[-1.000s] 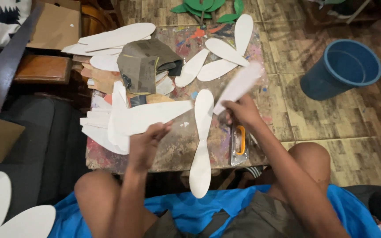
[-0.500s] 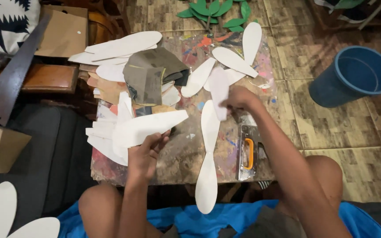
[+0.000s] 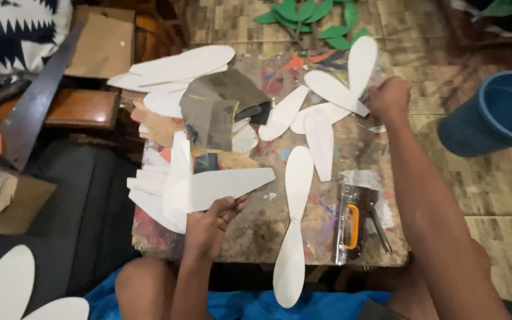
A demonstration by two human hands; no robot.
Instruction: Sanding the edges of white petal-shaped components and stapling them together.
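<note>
Both hands are working white petal cutouts over the paint-stained bench (image 3: 256, 237).

I am seeing my left hand (image 3: 208, 228) pinching a long white petal (image 3: 220, 186) at 7 o'clock, its grip pressed together; my right hand (image 3: 389, 98) is closing on the petal cluster (image 3: 333, 95) at 1 o'clock.

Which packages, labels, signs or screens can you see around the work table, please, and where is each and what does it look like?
No labels, signs or screens show.
Flat cardboard piece: top left, beyond the table; plain brown, roughly rectangular.
Torn cardboard box: left edge, on the dark seat; brown, open and crumpled.
Left hand: holds white leaf-shaped cutouts at the near table edge.
Right hand: on white cutouts at the far side.
</note>
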